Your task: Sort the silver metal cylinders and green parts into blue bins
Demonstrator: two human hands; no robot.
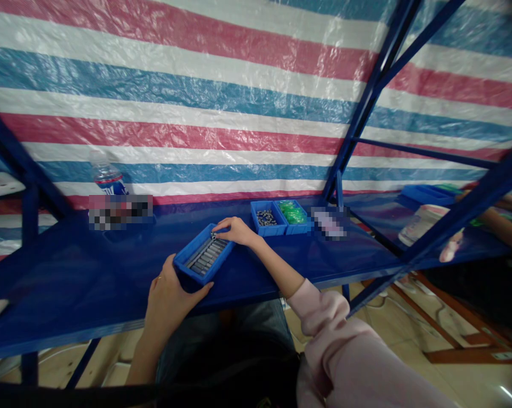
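A blue plastic bin sits near the front of the blue table, tipped at an angle to its edge. Grey metal cylindrical parts lie in it in a row. My left hand grips the near left end of this bin, thumb along the front side and fingers behind. At the bin's far end, my right hand has thumb and forefinger pinched on a small metal part, whose exact kind is too small to make out.
Behind and to the right stand two more blue bins, one with small metal pieces, the other with green pieces. A plastic bottle is at the back left. Blue frame posts rise at the right; another person's arm shows beyond.
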